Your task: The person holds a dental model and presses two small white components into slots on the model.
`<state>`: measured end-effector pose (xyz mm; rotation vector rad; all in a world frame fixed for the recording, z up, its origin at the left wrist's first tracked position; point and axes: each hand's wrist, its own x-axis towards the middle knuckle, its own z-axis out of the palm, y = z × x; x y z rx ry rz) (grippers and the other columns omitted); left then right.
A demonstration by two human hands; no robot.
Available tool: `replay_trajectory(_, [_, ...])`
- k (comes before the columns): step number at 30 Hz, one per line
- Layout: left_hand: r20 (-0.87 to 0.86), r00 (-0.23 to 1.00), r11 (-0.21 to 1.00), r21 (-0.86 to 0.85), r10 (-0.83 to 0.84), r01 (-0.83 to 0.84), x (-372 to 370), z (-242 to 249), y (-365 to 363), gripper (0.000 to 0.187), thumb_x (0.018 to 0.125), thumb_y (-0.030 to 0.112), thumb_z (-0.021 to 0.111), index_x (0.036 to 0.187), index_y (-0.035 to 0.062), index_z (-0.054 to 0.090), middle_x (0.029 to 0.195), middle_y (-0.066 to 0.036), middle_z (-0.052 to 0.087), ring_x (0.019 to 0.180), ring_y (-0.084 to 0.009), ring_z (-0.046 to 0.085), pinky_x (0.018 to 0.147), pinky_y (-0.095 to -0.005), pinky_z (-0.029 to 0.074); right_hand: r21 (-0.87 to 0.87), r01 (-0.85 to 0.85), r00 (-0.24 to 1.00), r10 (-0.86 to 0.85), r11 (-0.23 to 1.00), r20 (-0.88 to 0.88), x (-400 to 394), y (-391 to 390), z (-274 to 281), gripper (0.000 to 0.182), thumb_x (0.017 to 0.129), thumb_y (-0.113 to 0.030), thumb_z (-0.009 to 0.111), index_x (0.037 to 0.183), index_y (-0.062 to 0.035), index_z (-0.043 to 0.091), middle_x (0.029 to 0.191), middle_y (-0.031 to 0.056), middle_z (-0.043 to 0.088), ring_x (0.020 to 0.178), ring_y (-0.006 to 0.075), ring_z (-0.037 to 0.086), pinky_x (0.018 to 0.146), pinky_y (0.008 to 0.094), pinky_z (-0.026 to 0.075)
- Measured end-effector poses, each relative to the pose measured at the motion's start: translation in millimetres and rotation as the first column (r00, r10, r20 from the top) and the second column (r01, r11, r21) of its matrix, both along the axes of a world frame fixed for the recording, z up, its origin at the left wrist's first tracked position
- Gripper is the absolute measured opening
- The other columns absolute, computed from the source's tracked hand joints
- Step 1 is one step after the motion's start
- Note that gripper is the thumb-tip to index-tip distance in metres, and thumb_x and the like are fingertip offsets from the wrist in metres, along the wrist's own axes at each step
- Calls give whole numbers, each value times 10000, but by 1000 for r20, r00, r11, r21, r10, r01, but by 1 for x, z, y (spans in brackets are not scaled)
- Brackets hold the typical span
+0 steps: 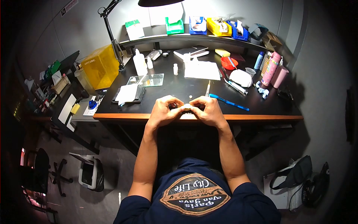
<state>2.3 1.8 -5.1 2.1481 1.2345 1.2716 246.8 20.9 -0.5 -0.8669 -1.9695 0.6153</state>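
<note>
Small pale piece, pinched betw. both hands.
Your left hand & right hand gripped it w/ fingertips, near desk edge.

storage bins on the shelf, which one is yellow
The yellow bin, second from the right in the row on the shelf. The green bin sits at the left end, and blue bins flank the yellow one.

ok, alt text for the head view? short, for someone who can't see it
Seen from above, a person's left hand and right hand pinch a small pale object together over the front edge of a black desk. A blue-handled tool, a glass plate, white bottles and a yellow box lie on and beside the desk, with coloured bins on the shelf behind.
</note>
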Motion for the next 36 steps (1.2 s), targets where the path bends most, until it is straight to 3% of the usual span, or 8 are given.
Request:
replay_trajectory(4, [75, 997, 1000, -20, 3, -1, 3, 0, -1, 296, 893, 254, 933, 1069, 36, 838, 916, -71, 784, 790, -115, 686, 733, -292, 577, 2, 4, 1000, -4, 1000, 2, 0, 0, 0, 239, 927, -177, 843, 1051, 25, 816, 983, 192, 816, 916, 286, 819, 839, 371, 632])
replay_trajectory(10, [-27, 1000, 1000, 25, 16, -15, 0, 0, 1, 300, 892, 273, 936, 1060, 45, 839, 911, -61, 777, 825, -123, 677, 761, -301, 571, 5, 3, 1000, -3, 1000, 8, 0, 1, -1, 244, 924, -175, 845, 1054, 30, 815, 994, 191, 818, 929, 282, 820, 853, 370, 635])
replay_trajectory(13, [57, 998, 999, -33, 17, -15, 3, 4, -3, 301, 890, 283, 939, 1045, 44, 840, 921, -63, 780, 830, -132, 689, 770, -305, 574, -12, -5, 1000, 5, 1000, -5, 0, 1, -1, 243, 924, -169, 843, 1059, 31, 814, 996, 190, 818, 931, 279, 821, 856, 371, 635])
replay_trajectory(19, [-19, 1000, 1000, -6, -10, 10, -1, 0, 1, 345, 889, 297, 941, 1094, 44, 829, 942, -75, 788, 847, -133, 701, 784, -307, 580, 6, 2, 1000, -2, 1000, 1, 0, 2, -3, 248, 925, -171, 843, 1063, 32, 814, 996, 191, 818, 928, 278, 820, 854, 370, 634])
replay_trajectory(36, [19, 1000, 1000, 4, 2, -2, 3, 4, -2, 276, 889, 264, 923, 1006, 34, 823, 917, -77, 779, 823, -150, 691, 756, -319, 571, 1, 2, 1000, -2, 1000, 9, 0, 1, -2, 230, 930, -170, 836, 1059, 20, 819, 974, 186, 813, 906, 275, 817, 832, 367, 629])
